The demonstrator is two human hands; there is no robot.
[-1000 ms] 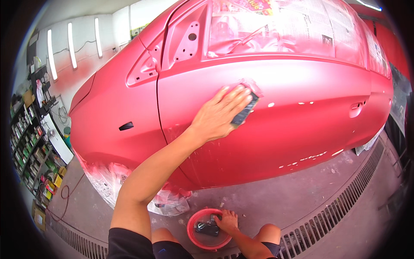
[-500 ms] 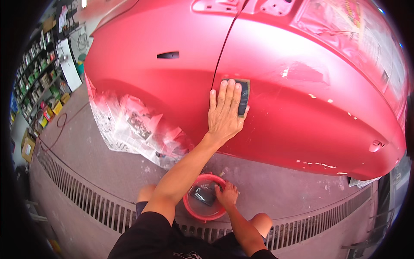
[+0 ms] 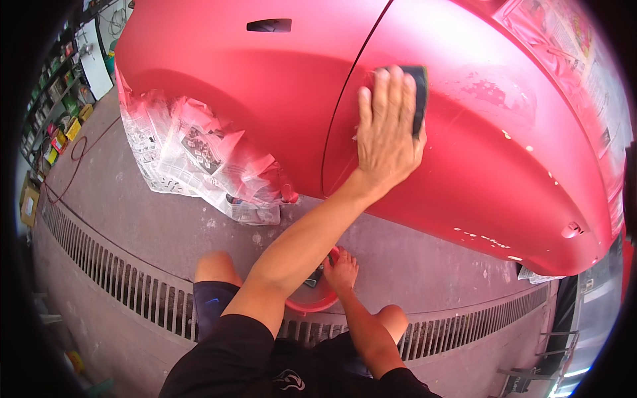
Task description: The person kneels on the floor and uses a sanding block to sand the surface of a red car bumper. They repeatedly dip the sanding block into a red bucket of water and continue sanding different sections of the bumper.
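My left hand (image 3: pixel 390 142) lies over a dark sanding block (image 3: pixel 421 99), pressing it to the red car body (image 3: pixel 464 179) just right of a panel seam. Its fingers stretch forward across the block, with the thumb along the near side. Low down between my knees, my right hand (image 3: pixel 342 270) grips the far right rim of a red bucket (image 3: pixel 312 308). A dark block-like piece (image 3: pixel 314 275) shows inside the bucket, partly covered by my left arm. Around the block, the paint has a scuffed patch (image 3: pixel 497 93) and pale chips (image 3: pixel 507 134).
Paint-dusted newspaper (image 3: pixel 166 159) masks the lower left of the car, and more masking (image 3: pixel 557 40) covers its upper right. A floor grate (image 3: pixel 126 282) curves behind the bucket. Shelves of cans (image 3: pixel 50 106), a hose (image 3: pixel 73 159) and a carton (image 3: pixel 28 201) stand at the left.
My left hand and the sanding block have slid up and to the right over the panel. The view has shifted, and my left arm covers more of the bucket. My right hand stays at its rim.
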